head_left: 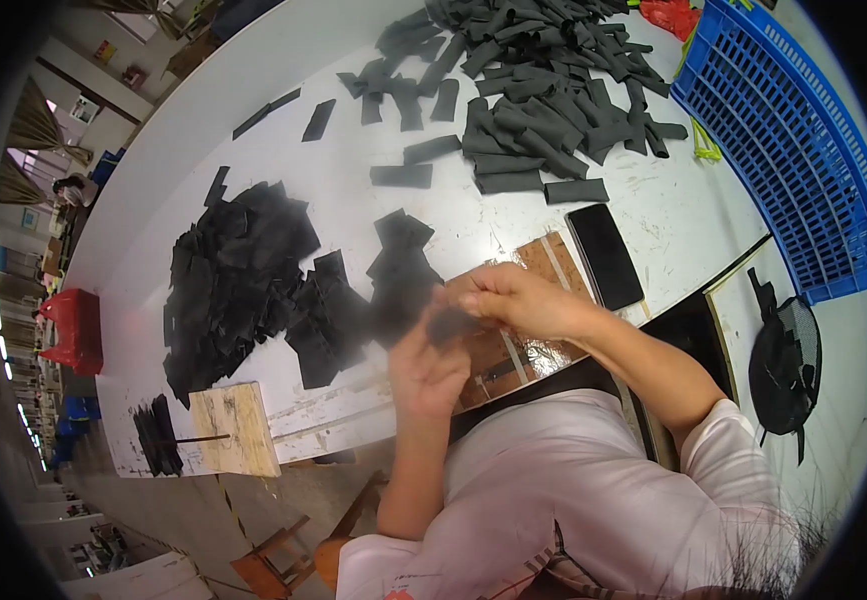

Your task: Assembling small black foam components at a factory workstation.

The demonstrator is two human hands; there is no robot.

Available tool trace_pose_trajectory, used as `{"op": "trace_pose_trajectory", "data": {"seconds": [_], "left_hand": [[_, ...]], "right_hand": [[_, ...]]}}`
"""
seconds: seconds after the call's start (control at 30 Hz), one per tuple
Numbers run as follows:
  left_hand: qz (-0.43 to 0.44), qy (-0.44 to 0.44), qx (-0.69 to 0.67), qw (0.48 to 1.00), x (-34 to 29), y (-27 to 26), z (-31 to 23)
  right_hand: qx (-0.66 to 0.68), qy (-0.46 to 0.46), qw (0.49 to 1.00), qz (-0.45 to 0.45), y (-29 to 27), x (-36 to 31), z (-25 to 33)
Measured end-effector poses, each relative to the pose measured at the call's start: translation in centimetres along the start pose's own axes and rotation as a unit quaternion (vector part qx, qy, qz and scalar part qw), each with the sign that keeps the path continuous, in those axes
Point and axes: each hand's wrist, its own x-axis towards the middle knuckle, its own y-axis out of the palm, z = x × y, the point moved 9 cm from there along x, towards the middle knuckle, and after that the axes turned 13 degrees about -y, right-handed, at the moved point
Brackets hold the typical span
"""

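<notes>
Close in front of my body, both hands meet around a small piece of black fabric (451,325), smeared by motion. My left hand (427,368) pinches it from below, fingers curled. My right hand (521,298) grips its upper edge between thumb and fingers. Just beyond them lie a few loose flat black fabric pieces (400,240), partly hidden behind my left fingers. To their left spreads a big heap of flat black pieces (238,265). Under my right wrist is a brown board (548,262) with metal strips, fixed at the table's near edge.
Tube-shaped dark fabric pieces (543,110) are heaped at the far side. A black phone (604,257) lies right of the board. A blue plastic basket (788,140) stands at the right. A wooden block (234,428) with a rod sits at the near left corner of the white table (343,215).
</notes>
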Motion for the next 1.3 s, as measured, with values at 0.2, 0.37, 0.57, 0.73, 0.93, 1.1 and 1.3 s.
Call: {"op": "trace_pose_trajectory", "data": {"seconds": [0.2, 0.37, 0.57, 0.73, 0.93, 1.1, 1.3], "left_hand": [[-0.129, 0.259, 0.574, 0.766, -2.1, 4.4, -1.3], [-0.027, 0.385, 0.770, 0.508, -3.6, 9.7, 0.4], [-0.022, 0.450, 0.518, 0.728, -5.7, 8.3, -0.2], [-0.064, 0.402, 0.544, 0.733, -3.8, 5.2, -0.9], [0.015, 0.307, 0.651, 0.694, -1.5, 8.9, 0.8], [-0.106, 0.293, 0.736, 0.601, -0.1, 7.6, 1.0], [-0.097, 0.339, 0.777, 0.522, -1.2, 9.7, 2.5]], "right_hand": [[0.075, 0.019, 0.997, -0.029, -1.7, -1.0, -3.2], [-0.267, -0.186, 0.936, -0.135, -2.7, -1.5, 3.3], [-0.630, -0.274, 0.724, 0.069, 3.8, -1.9, 8.9], [-0.566, -0.293, 0.770, 0.037, 1.3, -2.3, 4.7], [-0.513, -0.310, 0.800, 0.038, 1.1, -2.5, 5.1], [-0.440, -0.219, 0.871, 0.027, -0.8, -2.3, 1.1], [-0.430, -0.192, 0.881, 0.049, -0.9, -2.0, 1.5]]}}
